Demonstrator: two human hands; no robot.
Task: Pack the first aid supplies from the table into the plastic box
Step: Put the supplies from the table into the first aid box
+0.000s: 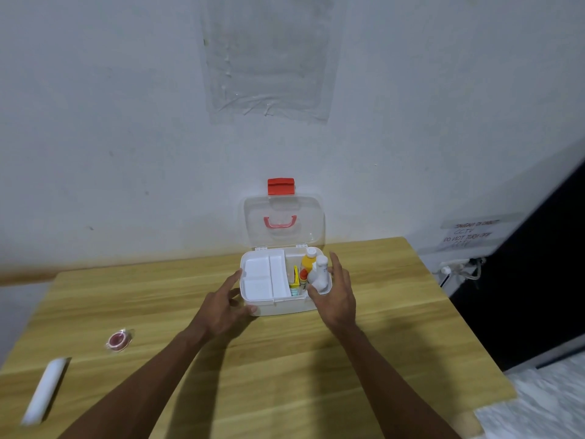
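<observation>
A wooden table [285, 359] stands against a scuffed white wall [126, 122].

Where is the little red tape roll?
In the head view, the red tape roll lies on the table, left side, just beyond the white tube, left of the box.

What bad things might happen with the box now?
The white bottle stands tall above the box rim beside the right hand; a bump may topple it, or the lid may not close over it. The red roll and white tube lie far left and could be forgotten.
</observation>
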